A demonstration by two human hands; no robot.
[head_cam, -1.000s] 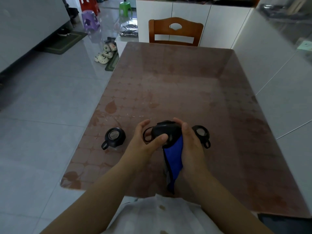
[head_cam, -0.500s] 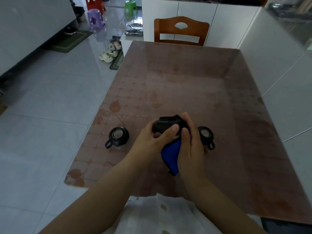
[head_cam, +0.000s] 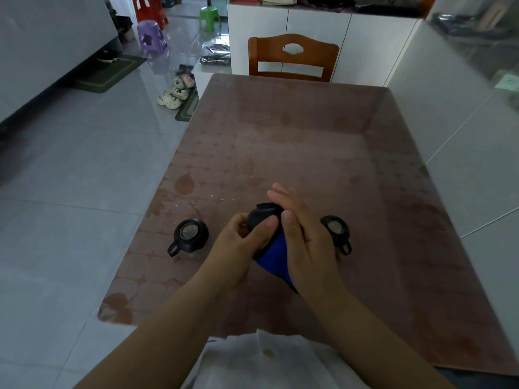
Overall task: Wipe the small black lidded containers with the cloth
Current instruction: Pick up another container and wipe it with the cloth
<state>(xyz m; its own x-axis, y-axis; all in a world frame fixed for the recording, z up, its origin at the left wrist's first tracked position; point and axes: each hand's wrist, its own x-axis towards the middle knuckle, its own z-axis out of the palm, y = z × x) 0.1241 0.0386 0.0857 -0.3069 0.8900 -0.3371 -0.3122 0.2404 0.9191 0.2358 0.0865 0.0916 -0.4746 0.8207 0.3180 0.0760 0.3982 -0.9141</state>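
Note:
My left hand (head_cam: 238, 245) grips a small black lidded container (head_cam: 262, 217) above the near part of the table, thumb across its front. My right hand (head_cam: 303, 237) presses a blue cloth (head_cam: 276, 255) against the container's right side, thumb and palm on the cloth and fingers stretched over the top. The cloth's tail hangs down between my wrists. A second black container (head_cam: 191, 235) with a loop handle stands on the table to the left. A third one (head_cam: 337, 230) stands to the right, partly hidden behind my right hand.
The brown patterned table (head_cam: 295, 153) stretches ahead, with a wooden chair (head_cam: 293, 58) at its far end. White cabinets line the right side. Shoes (head_cam: 177, 92) and small plastic stools (head_cam: 148, 36) sit on the tiled floor to the left.
The container was turned in my left hand. My right hand slid up over it with the cloth, and its fingers now stretch over the top.

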